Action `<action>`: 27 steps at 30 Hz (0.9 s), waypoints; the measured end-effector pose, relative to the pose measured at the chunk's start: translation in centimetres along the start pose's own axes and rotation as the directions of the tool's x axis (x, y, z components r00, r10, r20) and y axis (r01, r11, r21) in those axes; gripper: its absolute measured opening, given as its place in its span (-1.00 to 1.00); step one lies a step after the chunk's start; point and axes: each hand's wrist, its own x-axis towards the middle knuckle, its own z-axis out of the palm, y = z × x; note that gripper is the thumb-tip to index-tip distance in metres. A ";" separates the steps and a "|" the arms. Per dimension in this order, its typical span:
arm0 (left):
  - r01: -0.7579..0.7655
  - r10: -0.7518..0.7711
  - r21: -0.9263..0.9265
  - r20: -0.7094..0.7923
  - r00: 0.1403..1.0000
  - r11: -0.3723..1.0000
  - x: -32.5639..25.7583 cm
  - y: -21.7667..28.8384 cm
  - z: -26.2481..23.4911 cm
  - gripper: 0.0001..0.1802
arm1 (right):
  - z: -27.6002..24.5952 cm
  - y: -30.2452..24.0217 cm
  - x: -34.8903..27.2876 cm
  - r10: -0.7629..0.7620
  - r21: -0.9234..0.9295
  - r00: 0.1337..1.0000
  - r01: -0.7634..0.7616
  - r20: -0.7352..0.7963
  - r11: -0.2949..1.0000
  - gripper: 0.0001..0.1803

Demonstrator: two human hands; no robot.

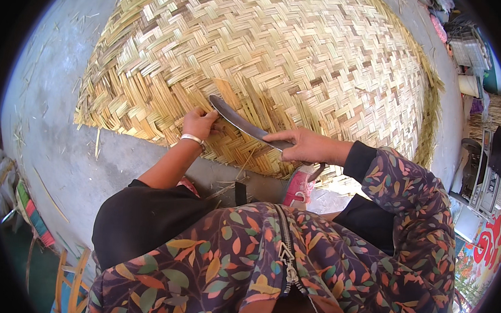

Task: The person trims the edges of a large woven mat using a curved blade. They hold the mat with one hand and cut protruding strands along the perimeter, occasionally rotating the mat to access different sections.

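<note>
A large woven mat (277, 51) of pale bamboo strips lies on the concrete floor in front of me. My right hand (301, 146) grips the handle of a long curved metal knife (238, 121), whose blade lies flat across the mat's near edge. My left hand (199, 123), with a light bangle on the wrist, pinches a strip at the mat's edge just beside the blade tip. The knife's handle is mostly hidden inside my right fist.
Bare concrete floor (52, 92) with loose bamboo slivers surrounds the mat. A pink shoe (298, 187) shows below my right hand. Crates and clutter (470, 48) stand at the far right, a painted cloth (487, 239) at lower right, a wooden frame (69, 271) at lower left.
</note>
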 end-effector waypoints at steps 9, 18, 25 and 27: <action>0.153 -0.119 -0.356 0.116 0.986 0.922 -0.5 -0.1 -1.1 -0.81 | 1.1 0.8 2.4 -0.165 -0.309 0.976 0.114 -0.144 0.944 -0.32; 0.238 -0.209 -0.276 0.128 0.969 0.931 -0.4 0.8 -0.5 -0.79 | 3.7 1.0 6.0 -0.167 -0.515 0.937 -0.016 -0.308 0.857 -0.31; 0.381 -0.368 -0.177 0.104 0.924 0.907 1.4 1.3 0.1 -0.78 | 3.5 0.0 6.0 -0.197 -0.609 0.931 -0.033 -0.307 0.793 -0.29; 0.345 -0.346 -0.193 0.031 0.938 0.919 1.4 1.6 0.3 -0.70 | 3.4 -0.1 5.9 -0.163 -0.601 0.939 -0.055 -0.301 0.797 -0.29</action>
